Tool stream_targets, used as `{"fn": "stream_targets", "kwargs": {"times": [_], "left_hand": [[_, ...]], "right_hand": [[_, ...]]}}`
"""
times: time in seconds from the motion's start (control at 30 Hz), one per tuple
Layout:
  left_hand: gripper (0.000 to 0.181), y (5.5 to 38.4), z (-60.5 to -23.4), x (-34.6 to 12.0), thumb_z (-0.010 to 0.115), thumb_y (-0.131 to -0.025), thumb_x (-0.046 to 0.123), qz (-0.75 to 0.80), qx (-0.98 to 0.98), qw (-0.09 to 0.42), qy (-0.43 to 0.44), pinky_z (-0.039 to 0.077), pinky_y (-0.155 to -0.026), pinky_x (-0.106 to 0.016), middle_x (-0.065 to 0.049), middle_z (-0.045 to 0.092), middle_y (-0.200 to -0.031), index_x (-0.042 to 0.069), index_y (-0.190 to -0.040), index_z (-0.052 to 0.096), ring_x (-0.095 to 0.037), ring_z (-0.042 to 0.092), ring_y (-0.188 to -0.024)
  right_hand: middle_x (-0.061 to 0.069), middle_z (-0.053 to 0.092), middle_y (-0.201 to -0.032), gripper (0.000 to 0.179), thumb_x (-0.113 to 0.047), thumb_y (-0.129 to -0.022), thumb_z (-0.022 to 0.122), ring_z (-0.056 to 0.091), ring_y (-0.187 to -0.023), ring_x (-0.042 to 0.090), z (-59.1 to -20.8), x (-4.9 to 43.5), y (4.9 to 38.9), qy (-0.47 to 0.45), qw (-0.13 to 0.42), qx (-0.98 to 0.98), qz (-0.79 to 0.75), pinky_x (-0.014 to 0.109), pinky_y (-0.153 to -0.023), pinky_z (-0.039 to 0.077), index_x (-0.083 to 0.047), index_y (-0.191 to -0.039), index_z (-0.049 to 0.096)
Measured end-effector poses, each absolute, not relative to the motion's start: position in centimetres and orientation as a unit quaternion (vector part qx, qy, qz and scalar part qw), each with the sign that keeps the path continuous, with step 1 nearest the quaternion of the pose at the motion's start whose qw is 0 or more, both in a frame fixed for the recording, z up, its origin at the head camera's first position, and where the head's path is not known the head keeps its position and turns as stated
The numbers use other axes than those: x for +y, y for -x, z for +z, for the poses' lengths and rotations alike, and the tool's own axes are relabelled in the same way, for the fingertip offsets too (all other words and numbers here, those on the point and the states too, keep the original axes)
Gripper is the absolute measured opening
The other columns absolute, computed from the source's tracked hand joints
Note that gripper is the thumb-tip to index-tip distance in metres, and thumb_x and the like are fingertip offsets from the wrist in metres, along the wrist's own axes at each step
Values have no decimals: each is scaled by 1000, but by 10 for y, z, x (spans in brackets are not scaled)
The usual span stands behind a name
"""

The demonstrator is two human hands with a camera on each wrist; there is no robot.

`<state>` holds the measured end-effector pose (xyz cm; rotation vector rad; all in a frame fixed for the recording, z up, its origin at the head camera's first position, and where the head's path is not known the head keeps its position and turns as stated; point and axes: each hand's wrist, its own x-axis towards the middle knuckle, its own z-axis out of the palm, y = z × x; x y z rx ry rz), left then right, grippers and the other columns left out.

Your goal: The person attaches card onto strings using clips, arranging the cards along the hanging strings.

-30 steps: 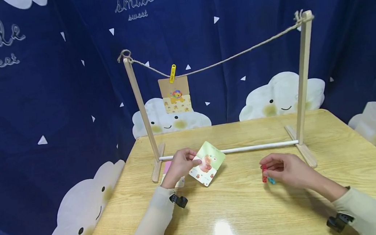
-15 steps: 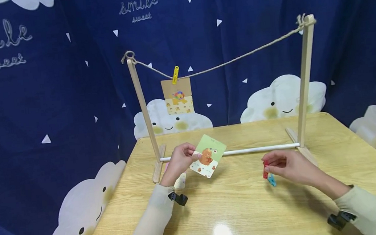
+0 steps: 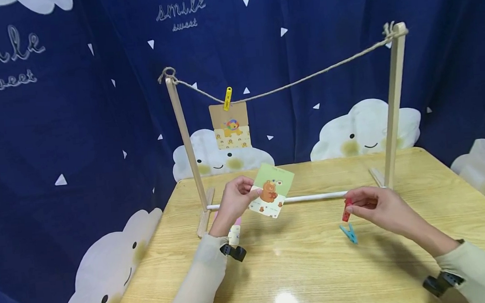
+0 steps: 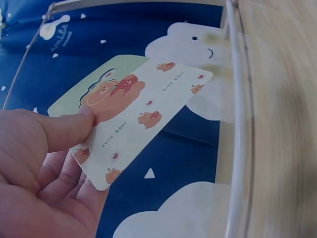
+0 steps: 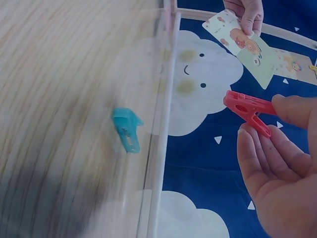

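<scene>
My left hand (image 3: 237, 199) pinches a green and white card (image 3: 272, 190) with a brown bear on it, thumb across its front, above the table. In the left wrist view the card (image 4: 143, 106) reads "cute bear". Between thumb and fingers of my right hand (image 3: 381, 207) is a red clothespin (image 3: 347, 209); the right wrist view shows this red clothespin (image 5: 247, 109) held by its handles. A blue clothespin (image 3: 349, 233) lies on the table just below that hand. Partly hidden behind the left wrist, a pink and white card (image 3: 234, 232) lies on the table.
A wooden stand has a left post (image 3: 185, 136), a right post (image 3: 395, 103) and a white bar (image 3: 313, 197) low between them. Twine (image 3: 305, 77) sags between the post tops. A yellow clothespin (image 3: 228, 99) fastens a lion card (image 3: 231, 131) to it.
Both hands have risen: the left lifts the bear card up and slightly right, and the right lifts the red clothespin away from the blue one. The view has shifted slightly.
</scene>
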<state>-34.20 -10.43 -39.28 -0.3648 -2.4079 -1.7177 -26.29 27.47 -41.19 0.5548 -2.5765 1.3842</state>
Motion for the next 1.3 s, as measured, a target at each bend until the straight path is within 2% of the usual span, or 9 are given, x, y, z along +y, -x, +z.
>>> {"fn": "stream_targets", "kwargs": {"times": [0.33, 0.5, 0.57, 0.83, 1.17, 1.3], "left_hand": [[25, 341, -377, -96, 84, -87, 13, -600, -781, 108, 135, 49, -75, -30, -9, 70, -89, 4, -107, 70, -18, 60, -83], [25, 342, -370, -93, 84, -88, 13, -614, -768, 117, 141, 50, -68, -27, -10, 73, -91, 4, -107, 70, -16, 63, -81], [26, 342, -368, -91, 84, -88, 14, -620, -763, 119, 139, 51, -67, -26, -7, 73, -91, 5, -107, 70, -15, 65, -81], [29, 346, -361, -87, 86, -86, 14, -645, -737, 145, 139, 50, -67, -24, -5, 71, -89, 3, -106, 69, -14, 64, -81], [25, 349, -355, -78, 85, -87, 12, -673, -705, 174, 137, 48, -61, -22, 0, 69, -85, 4, -105, 69, -13, 62, -78], [26, 352, -355, -73, 86, -86, 12, -689, -686, 190, 137, 50, -63, -22, -1, 70, -86, 4, -105, 70, -12, 63, -79]], "right_hand": [[9, 77, -103, 35, -25, -95, 78, 73, -90, 9, -398, 269, 269, -160, 85, -853, 490, 22, -75, 58, -5, -122, 70], [10, 77, -105, 36, -27, -95, 78, 74, -89, 10, -386, 261, 275, -162, 101, -848, 494, 22, -75, 59, -8, -123, 70], [10, 77, -107, 37, -30, -95, 78, 74, -90, 11, -380, 259, 277, -158, 100, -849, 493, 23, -75, 59, -9, -125, 70], [9, 77, -109, 43, -37, -94, 77, 72, -90, 9, -359, 250, 284, -152, 108, -855, 483, 22, -74, 57, -11, -127, 69], [9, 77, -108, 39, -28, -95, 78, 73, -91, 10, -325, 243, 292, -177, 145, -844, 485, 18, -77, 56, -9, -128, 69], [7, 77, -109, 38, -30, -95, 77, 73, -91, 7, -310, 242, 294, -173, 151, -843, 487, 18, -78, 56, -12, -128, 69]]}}
